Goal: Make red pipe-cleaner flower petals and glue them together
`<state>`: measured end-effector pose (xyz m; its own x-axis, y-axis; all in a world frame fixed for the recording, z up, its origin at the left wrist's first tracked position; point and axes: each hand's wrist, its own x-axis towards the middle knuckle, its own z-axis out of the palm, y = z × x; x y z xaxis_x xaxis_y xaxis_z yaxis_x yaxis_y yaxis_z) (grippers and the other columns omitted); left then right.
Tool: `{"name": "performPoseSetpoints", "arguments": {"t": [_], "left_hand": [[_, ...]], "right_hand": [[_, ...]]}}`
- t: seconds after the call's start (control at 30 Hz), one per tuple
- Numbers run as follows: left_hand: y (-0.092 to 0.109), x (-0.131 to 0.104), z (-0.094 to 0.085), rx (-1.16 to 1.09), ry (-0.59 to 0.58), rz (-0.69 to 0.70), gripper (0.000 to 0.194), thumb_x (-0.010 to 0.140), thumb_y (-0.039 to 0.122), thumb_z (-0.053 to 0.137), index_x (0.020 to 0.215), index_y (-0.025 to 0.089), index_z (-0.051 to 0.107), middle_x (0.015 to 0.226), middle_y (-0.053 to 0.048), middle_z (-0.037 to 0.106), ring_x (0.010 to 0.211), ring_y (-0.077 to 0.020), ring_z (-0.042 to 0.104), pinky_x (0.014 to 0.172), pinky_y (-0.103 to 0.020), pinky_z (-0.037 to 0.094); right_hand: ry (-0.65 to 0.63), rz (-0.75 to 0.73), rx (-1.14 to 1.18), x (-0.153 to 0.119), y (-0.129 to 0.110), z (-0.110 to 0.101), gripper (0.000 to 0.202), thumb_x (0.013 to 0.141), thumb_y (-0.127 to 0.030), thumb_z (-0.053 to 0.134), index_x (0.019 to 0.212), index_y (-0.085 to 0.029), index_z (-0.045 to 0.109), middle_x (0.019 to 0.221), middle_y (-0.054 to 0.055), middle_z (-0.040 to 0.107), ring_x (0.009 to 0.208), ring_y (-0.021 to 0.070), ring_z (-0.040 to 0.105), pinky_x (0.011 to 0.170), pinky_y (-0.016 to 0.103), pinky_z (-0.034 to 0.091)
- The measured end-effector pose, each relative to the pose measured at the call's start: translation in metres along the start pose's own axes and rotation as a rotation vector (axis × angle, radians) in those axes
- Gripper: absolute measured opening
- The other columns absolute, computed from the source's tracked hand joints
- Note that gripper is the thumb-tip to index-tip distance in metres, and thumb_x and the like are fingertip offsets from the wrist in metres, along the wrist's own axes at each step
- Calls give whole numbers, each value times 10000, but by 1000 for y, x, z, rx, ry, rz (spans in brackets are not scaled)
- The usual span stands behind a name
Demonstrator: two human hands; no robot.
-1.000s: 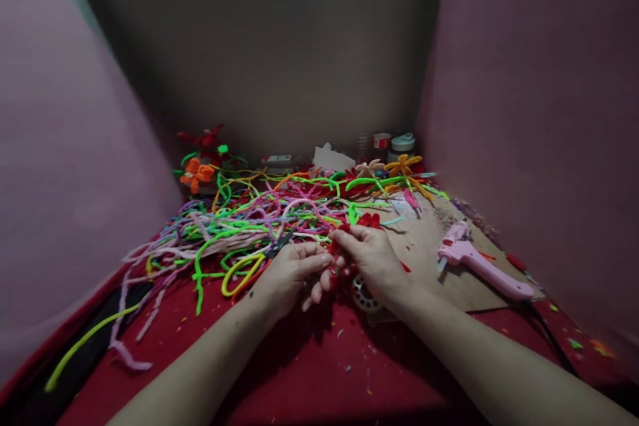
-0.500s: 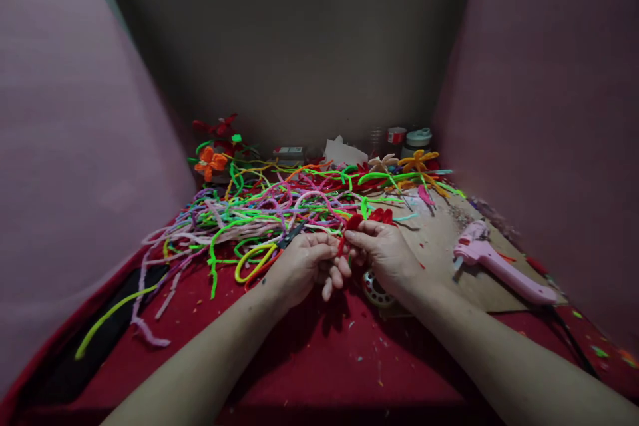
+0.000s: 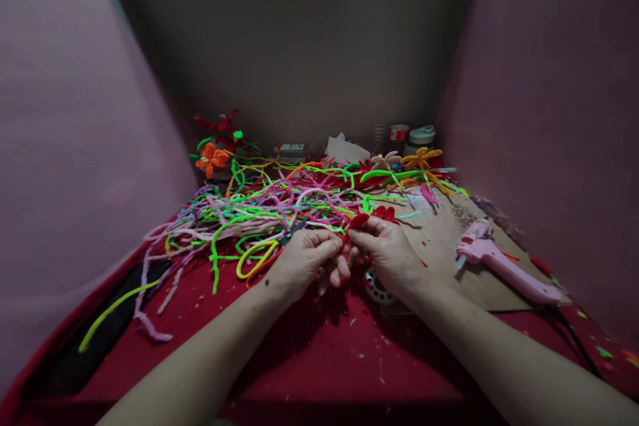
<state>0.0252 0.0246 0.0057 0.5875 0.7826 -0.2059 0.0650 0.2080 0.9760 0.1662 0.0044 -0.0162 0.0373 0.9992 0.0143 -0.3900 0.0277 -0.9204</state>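
Between my two hands is a red pipe cleaner (image 3: 357, 221), bent into a petal-like loop. My left hand (image 3: 312, 258) pinches its lower end between thumb and forefinger, the other fingers curled below. My right hand (image 3: 387, 249) grips the loop from the other side, thumb and forefinger pressed together. Another red fuzzy piece (image 3: 384, 213) shows just behind my right hand. Scissors with yellow and orange handles (image 3: 257, 259) lie left of my left hand, blades partly under the pipe cleaners. A tape roll (image 3: 378, 289) sits beneath my right hand, partly covered by it.
Tangled colourful pipe cleaners (image 3: 259, 213) spread over the red cloth (image 3: 319, 359). On the right, a pink glue gun (image 3: 504, 263) rests on cardboard (image 3: 434, 246). An orange flower (image 3: 212, 159) stands back left; a lidded jar (image 3: 422, 138) is at the back.
Both hands stay close together on the red pipe cleaner, with small finger shifts. My left fingers curl in slightly more. The whole view has shifted slightly.
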Motion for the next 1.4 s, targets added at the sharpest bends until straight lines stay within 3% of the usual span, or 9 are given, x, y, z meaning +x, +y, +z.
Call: {"name": "performPoseSetpoints", "arguments": {"t": [0.43, 0.67, 0.77, 0.9, 1.0, 1.1, 1.27, 1.4], "left_hand": [[9, -6, 4, 202, 59, 47, 209, 816, 302, 485, 701, 131, 515, 524, -5, 608, 370, -80, 518, 290, -139, 347], [17, -14, -1, 241, 19, -25, 173, 807, 296, 446, 722, 152, 490, 586, -14, 623, 398, -91, 524, 308, -159, 349], [18, -25, -17, 497, 127, 7, 192, 829, 310, 399, 819, 159, 517, 630, -11, 615, 445, -105, 529, 368, -190, 372], [9, -40, -56, 1254, 415, 154, 225, 851, 320, 379, 886, 176, 548, 804, -49, 615, 729, -167, 581, 622, -263, 434], [-3, -47, -82, 1602, 362, -15, 225, 847, 335, 382, 875, 174, 536, 896, -83, 597, 805, -213, 572, 662, -302, 422], [-11, -47, -92, 1707, 321, -91, 200, 834, 312, 399, 906, 170, 520, 948, -100, 589, 837, -219, 573, 670, -298, 418], [-14, -42, -87, 1739, 345, -189, 183, 833, 204, 337, 875, 176, 513, 871, -97, 616, 755, -218, 595, 592, -296, 385], [-11, -45, -88, 1771, 376, -155, 144, 800, 185, 352, 805, 178, 497, 808, -98, 615, 731, -231, 595, 573, -304, 362]], "right_hand": [[-29, -106, -87, -4, -3, 1, 102, 649, -201, 689, 686, -161, 602, 583, -42, 589, 467, 68, 468, 475, 206, 372], [-42, -132, -33, -4, -3, 1, 96, 641, -177, 688, 689, -167, 606, 587, -36, 598, 529, 88, 511, 536, 222, 401], [-20, -104, -13, -5, -7, 2, 116, 617, -182, 695, 679, -161, 600, 581, -36, 581, 511, 84, 487, 507, 219, 377], [-2, -81, -4, -6, -10, 3, 132, 596, -175, 698, 678, -163, 595, 558, -37, 561, 504, 86, 477, 490, 220, 363], [-15, -72, -9, -6, -9, 3, 124, 602, -165, 688, 673, -166, 587, 534, -39, 547, 487, 84, 462, 475, 220, 353], [-29, -57, -46, -6, -6, 1, 105, 628, -163, 673, 690, -169, 589, 538, -40, 542, 482, 82, 451, 461, 217, 342], [-35, -53, -19, -6, -2, -3, 107, 639, -168, 680, 715, -170, 604, 551, -35, 546, 492, 89, 464, 467, 225, 362], [-30, -66, 21, -4, -4, -3, 99, 628, -165, 684, 695, -166, 612, 532, -29, 550, 481, 94, 475, 455, 226, 365]]}}
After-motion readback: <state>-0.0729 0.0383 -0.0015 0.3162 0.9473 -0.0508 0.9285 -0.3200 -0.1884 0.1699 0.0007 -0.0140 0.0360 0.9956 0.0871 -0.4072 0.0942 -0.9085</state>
